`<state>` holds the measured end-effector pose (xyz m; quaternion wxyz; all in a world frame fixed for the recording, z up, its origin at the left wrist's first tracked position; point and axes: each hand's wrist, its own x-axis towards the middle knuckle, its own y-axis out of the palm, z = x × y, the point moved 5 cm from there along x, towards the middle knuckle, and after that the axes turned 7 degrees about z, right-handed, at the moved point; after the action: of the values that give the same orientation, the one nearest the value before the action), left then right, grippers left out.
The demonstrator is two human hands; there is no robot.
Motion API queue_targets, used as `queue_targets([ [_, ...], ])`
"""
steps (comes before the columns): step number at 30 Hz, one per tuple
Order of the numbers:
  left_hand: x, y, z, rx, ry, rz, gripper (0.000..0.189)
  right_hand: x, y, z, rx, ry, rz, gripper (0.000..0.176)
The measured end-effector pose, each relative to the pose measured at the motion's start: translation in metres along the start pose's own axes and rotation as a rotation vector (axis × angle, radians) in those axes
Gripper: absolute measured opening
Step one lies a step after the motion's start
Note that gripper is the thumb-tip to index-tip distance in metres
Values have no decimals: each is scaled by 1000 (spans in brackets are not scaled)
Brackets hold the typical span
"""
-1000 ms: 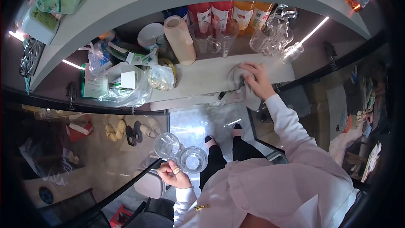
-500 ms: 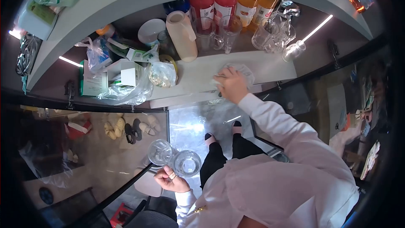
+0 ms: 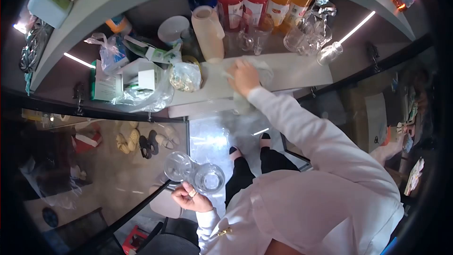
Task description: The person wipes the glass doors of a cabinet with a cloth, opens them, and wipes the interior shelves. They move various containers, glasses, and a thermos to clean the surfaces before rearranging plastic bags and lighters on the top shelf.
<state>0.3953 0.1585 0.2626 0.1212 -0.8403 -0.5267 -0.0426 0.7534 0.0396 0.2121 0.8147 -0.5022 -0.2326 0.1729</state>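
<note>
My left hand is closed around two clear glass mugs, held side by side away from the shelf. One glass mug is on the left, and the other glass mug is on the right, nearer my body. My right hand presses a pale cloth against the shelf board; part of the cloth hangs over the front edge. Just behind that hand stand a beige flask-like container and more clear glass mugs.
Red bottles and orange bottles line the cabinet's back. To the left are a white box, a plastic bag of small pieces and a white bowl. Open glass doors flank me below; a chair is at lower left.
My right hand has slid left and farther back along the shelf with the cloth, whose end now droops over the edge. My left hand and its mugs have barely moved.
</note>
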Motion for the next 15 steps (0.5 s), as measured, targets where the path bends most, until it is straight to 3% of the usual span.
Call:
queue_targets([
  [3, 2, -2, 7, 21, -4, -12, 31, -43, -6, 1, 0, -92, 51, 20],
  [7, 3, -9, 6, -21, -35, -21, 32, 9, 6, -1, -3, -13, 39, 26],
  [10, 8, -11, 0, 58, 29, -31, 33, -33, -5, 5, -31, -41, 77, 26],
  [11, 10, -8, 0, -66, 25, -38, 33, -44, -9, 4, -25, -64, 139, 24],
  [15, 12, -7, 1, -46, -4, -25, 33, 11, 2, 2, -165, -9, 70, 22],
])
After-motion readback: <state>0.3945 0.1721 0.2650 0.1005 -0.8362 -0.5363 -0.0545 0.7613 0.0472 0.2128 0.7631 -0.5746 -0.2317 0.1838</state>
